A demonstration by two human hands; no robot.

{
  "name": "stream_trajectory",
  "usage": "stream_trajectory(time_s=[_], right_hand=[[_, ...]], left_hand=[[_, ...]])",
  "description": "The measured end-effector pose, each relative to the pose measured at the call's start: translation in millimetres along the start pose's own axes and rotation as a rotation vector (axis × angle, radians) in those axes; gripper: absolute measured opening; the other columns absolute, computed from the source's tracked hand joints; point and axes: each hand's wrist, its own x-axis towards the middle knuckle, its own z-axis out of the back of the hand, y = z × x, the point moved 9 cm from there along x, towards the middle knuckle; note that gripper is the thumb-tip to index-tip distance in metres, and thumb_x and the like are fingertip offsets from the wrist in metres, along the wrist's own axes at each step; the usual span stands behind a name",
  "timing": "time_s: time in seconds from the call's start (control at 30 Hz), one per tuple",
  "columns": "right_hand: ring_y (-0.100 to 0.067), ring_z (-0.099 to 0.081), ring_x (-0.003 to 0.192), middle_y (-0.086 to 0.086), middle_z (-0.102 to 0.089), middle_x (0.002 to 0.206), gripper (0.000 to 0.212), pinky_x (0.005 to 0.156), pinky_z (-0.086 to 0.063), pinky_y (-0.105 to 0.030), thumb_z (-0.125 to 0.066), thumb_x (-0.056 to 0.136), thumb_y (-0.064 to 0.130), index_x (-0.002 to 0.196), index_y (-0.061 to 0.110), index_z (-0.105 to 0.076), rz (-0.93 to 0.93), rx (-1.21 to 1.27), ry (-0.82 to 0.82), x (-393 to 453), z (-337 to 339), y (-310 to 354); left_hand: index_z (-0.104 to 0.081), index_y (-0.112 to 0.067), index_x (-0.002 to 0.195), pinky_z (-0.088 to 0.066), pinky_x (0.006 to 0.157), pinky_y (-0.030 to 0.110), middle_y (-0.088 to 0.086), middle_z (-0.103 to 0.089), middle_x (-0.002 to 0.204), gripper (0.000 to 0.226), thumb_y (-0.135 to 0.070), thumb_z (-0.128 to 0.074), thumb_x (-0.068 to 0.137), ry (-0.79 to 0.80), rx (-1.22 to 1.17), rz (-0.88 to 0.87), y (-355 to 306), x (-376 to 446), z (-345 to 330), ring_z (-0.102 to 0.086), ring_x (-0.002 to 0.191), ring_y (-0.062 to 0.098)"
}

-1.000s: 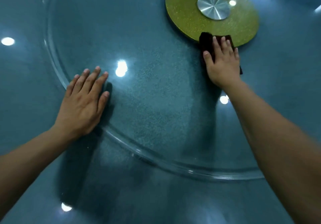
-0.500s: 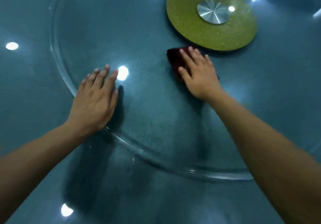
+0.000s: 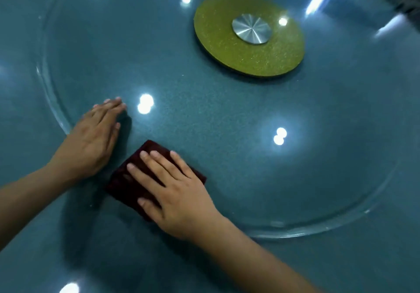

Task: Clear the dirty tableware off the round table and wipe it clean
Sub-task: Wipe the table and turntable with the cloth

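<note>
A folded dark red cloth (image 3: 127,176) lies flat on the clear glass turntable (image 3: 375,192), near its front-left rim. My right hand (image 3: 179,190) presses on the cloth with straight, spread fingers and covers most of it. Just left of the cloth, my left hand (image 3: 95,138) rests flat on the glass with its fingers straight and pointing away from me. The turntable sits on a teal round table (image 3: 34,258). No tableware is in sight.
An olive-green round base (image 3: 218,40) with a silver metal hub (image 3: 251,28) sits under the glass at the turntable's centre, far right of my hands. Ceiling lights reflect as bright spots on the glossy surface.
My right hand has slid the cloth from the green base's edge toward me and to the left, up beside my left hand. My left hand stayed flat on the glass.
</note>
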Motion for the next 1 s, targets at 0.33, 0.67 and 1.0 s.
stream_trajectory(time_s=[0.33,0.67,1.0], right_hand=[[-0.019,-0.007,0.154,-0.003,-0.011,0.167,0.059,0.125,-0.002,-0.043,-0.029,0.104,0.050,0.159,0.031,-0.016,-0.687,-0.097,-0.116,25.0,89.2,-319.3],[-0.022,-0.005,0.154,-0.008,-0.009,0.167,0.065,0.124,0.001,-0.046,-0.027,0.102,0.050,0.160,0.024,-0.016,-1.176,-0.036,-0.261,-13.9,115.4,-402.4],[-0.017,-0.010,0.153,-0.004,-0.019,0.166,0.059,0.124,0.000,-0.044,-0.028,0.101,0.059,0.154,0.033,-0.032,-0.504,0.042,-0.114,282.8,68.2,-222.2]], left_hand=[[-0.045,-0.007,0.146,-0.037,0.109,0.058,0.024,-0.044,0.150,0.053,-0.030,-0.032,0.100,-0.058,0.090,0.147,4.4,3.5,8.7,-0.045,0.133,0.048],[-0.042,-0.008,0.151,-0.018,0.124,0.052,0.019,-0.036,0.159,0.052,-0.028,-0.030,0.104,-0.089,0.008,0.150,1.9,5.2,-3.2,-0.030,0.148,0.039],[-0.046,-0.005,0.147,-0.020,0.125,0.046,0.020,-0.037,0.155,0.046,-0.023,-0.036,0.105,-0.227,-0.078,0.218,12.7,6.4,6.4,-0.035,0.144,0.037]])
